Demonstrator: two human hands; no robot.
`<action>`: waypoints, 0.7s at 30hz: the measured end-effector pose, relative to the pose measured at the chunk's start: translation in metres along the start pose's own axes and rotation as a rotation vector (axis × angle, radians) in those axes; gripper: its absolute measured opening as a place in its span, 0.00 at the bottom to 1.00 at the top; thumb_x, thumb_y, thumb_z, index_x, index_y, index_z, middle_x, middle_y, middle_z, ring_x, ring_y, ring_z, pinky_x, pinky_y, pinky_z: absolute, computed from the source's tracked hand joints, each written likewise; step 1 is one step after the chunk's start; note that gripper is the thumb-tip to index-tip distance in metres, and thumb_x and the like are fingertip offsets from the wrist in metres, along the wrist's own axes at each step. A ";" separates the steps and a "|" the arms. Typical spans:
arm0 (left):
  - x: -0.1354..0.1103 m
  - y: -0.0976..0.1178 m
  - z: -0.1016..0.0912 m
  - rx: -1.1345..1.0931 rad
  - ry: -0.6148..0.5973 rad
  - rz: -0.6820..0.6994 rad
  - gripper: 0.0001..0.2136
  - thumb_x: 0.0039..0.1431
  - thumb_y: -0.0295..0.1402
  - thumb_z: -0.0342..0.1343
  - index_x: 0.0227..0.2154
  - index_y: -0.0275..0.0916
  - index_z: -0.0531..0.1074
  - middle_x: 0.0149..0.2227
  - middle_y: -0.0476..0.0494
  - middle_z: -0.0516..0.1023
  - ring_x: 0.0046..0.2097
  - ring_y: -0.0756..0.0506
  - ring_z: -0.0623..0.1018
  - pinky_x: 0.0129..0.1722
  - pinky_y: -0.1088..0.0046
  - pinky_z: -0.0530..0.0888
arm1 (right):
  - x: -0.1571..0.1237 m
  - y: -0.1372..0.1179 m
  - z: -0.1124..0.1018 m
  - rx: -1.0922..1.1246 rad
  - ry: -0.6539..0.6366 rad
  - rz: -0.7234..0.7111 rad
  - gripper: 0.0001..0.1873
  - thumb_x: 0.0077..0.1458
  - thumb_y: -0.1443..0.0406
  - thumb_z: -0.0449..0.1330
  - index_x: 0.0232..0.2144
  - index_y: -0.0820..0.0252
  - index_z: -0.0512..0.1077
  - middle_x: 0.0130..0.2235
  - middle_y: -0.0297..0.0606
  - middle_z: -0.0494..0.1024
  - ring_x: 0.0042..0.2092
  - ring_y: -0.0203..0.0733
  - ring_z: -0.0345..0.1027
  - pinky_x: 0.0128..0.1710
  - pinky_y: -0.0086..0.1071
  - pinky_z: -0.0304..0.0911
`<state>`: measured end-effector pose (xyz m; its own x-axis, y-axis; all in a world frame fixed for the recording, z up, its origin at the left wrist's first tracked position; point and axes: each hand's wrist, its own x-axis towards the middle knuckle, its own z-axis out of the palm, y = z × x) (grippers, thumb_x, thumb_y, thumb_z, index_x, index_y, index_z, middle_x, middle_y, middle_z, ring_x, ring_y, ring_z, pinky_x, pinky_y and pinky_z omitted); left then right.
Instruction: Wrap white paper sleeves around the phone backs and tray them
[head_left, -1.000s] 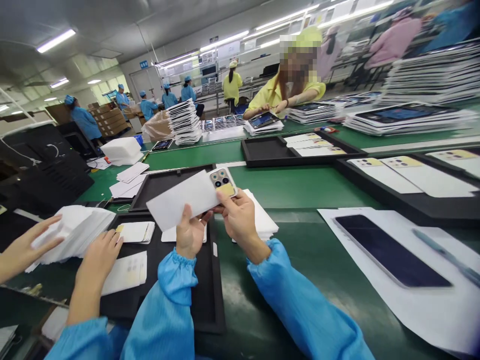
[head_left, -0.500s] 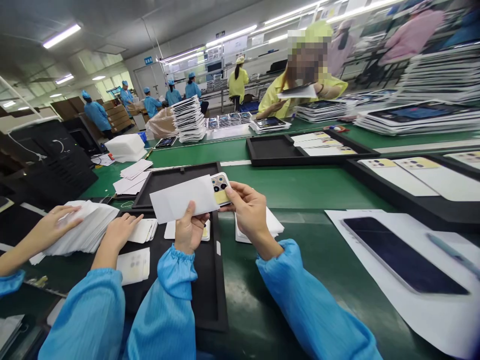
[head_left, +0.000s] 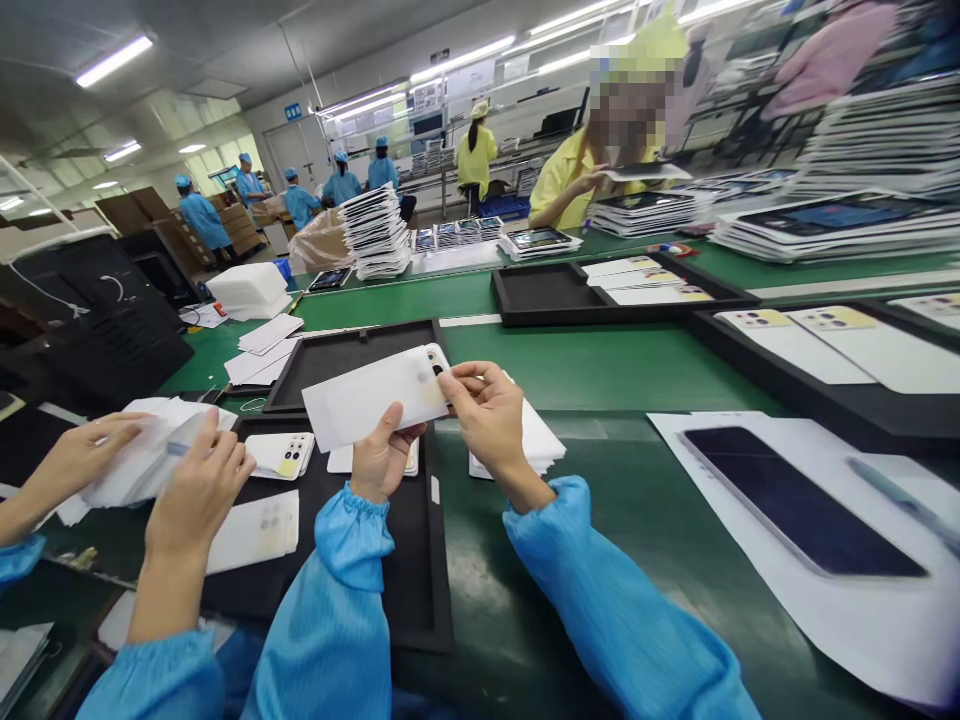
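Head view, scanned left to right. At the far left I am seeing a co-worker's two hands (head_left: 187, 480) working a loose stack of white sleeves (head_left: 142, 455); these are not the hands I am reporting on. Beside them, a bare phone back panel (head_left: 281, 455) is lying flat in the black tray (head_left: 431, 560), camera side up, where it is within easy reach.

I am reading the left hand (head_left: 382, 455) as closed in a pinch: the thumb is pressing the front of the white sleeve (head_left: 367, 395) and the fingers are backing it from behind. In my judgement this grip at the lower edge is keeping the sleeve mouth facing right. The sleeve is being held in the air above the tray, touching nothing else.

The panel in the sleeve (head_left: 436, 360) is almost fully covered; only its camera corner is showing at the open end. The right hand (head_left: 491, 410) is curled there, fingertips on that corner, likely so the piece is going in straight.

Just behind the right hand a pile of white sleeves (head_left: 544, 445) is resting on the green belt (head_left: 592, 370). Farther right, a dark phone (head_left: 795, 500) is lying on white paper.
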<state>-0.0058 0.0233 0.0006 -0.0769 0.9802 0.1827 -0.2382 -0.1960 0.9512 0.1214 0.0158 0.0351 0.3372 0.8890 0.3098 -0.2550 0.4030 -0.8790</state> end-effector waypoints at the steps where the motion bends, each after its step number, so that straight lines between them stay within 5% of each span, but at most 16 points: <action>1: 0.000 0.000 0.000 -0.001 0.011 -0.008 0.19 0.52 0.53 0.59 0.44 0.54 0.75 0.48 0.53 0.79 0.46 0.39 0.80 0.36 0.60 0.82 | -0.001 0.001 0.000 -0.030 -0.025 -0.007 0.20 0.44 0.51 0.67 0.30 0.59 0.67 0.24 0.34 0.75 0.26 0.38 0.70 0.22 0.30 0.66; 8: 0.000 -0.003 -0.001 -0.058 0.020 0.030 0.24 0.51 0.51 0.61 0.50 0.51 0.70 0.49 0.46 0.78 0.47 0.39 0.79 0.38 0.61 0.82 | 0.000 0.004 -0.004 -0.122 -0.054 -0.116 0.15 0.46 0.54 0.67 0.29 0.60 0.73 0.44 0.44 0.78 0.39 0.43 0.73 0.33 0.34 0.69; 13: 0.003 -0.005 -0.005 -0.051 0.035 0.078 0.20 0.54 0.53 0.58 0.47 0.54 0.71 0.48 0.47 0.79 0.47 0.40 0.79 0.39 0.59 0.82 | -0.002 0.005 -0.003 -0.102 -0.001 -0.138 0.18 0.44 0.56 0.69 0.35 0.60 0.73 0.39 0.41 0.78 0.37 0.42 0.73 0.33 0.35 0.71; 19: -0.001 0.001 0.002 -0.160 0.014 0.028 0.22 0.48 0.52 0.63 0.45 0.49 0.73 0.48 0.45 0.79 0.50 0.39 0.78 0.42 0.61 0.80 | -0.010 0.004 0.002 -0.166 -0.207 -0.164 0.14 0.46 0.57 0.67 0.33 0.59 0.75 0.40 0.40 0.77 0.39 0.43 0.72 0.30 0.31 0.71; 21: -0.003 0.005 0.004 -0.253 0.050 -0.016 0.27 0.44 0.49 0.67 0.47 0.45 0.72 0.48 0.43 0.79 0.49 0.39 0.78 0.40 0.64 0.79 | -0.010 0.003 0.002 -0.119 -0.181 -0.150 0.18 0.45 0.57 0.68 0.38 0.58 0.73 0.41 0.40 0.77 0.39 0.42 0.73 0.31 0.31 0.71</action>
<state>-0.0032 0.0195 0.0055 -0.1171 0.9818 0.1494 -0.4738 -0.1874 0.8604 0.1150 0.0086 0.0297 0.1932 0.8500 0.4900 -0.1025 0.5142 -0.8515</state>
